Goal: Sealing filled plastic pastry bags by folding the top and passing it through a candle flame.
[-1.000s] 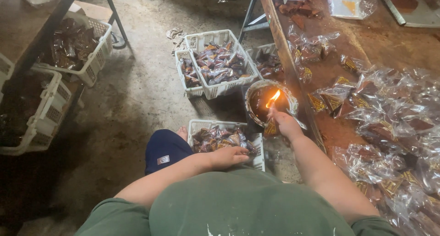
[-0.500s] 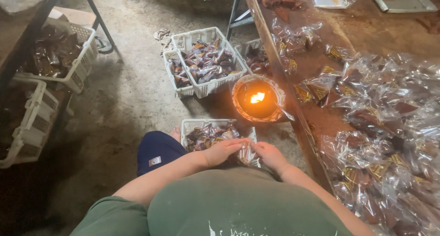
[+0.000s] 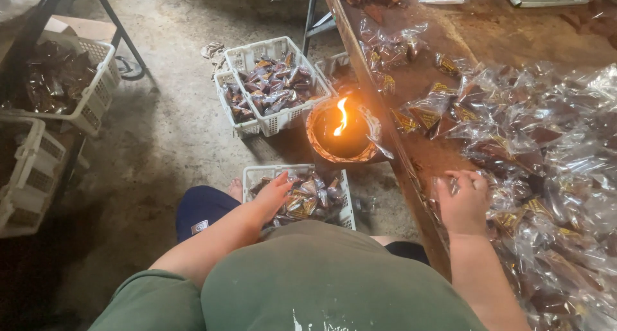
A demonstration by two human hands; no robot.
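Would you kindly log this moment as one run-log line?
left hand: in white plastic basket of wrapped sweets | right hand: on clear cellophane packets, wooden table | lit flame bowl: between

Left hand (image 3: 275,195) reaches forward, fingers curled downward; right hand (image 3: 461,202) lies palm-down, fingers bent.

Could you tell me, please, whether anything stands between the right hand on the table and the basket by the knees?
Yes, partly: the table edge runs between the right hand and the white basket, and the burning flame bowl sits just beyond that path.
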